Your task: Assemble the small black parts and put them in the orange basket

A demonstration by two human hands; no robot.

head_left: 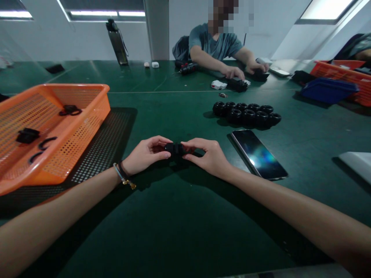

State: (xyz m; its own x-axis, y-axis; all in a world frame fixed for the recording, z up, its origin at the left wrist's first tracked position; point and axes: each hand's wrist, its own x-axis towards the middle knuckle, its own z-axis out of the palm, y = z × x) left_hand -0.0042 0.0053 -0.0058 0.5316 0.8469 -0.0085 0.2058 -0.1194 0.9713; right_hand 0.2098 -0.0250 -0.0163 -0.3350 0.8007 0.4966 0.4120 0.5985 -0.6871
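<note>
A small black part (175, 149) is held just above the green table (162, 216), between my two hands. My left hand (147, 153) pinches its left end between thumb and fingers. At the right end, the thumb and fingers of my right hand (207, 154) close on the same part. Its finer shape is too dark to make out. Behind my right hand stand several glossy black rings (248, 116) grouped in rows. A phone (259, 154) lies face up to the right of that hand.
An orange basket (87, 127) with a few black parts stands at the left. Across the table a person (216, 46) handles black parts, near a power tool (188, 68). A bottle (117, 42), a blue tray (329, 90) and a red-orange basket (359, 83) stand farther back.
</note>
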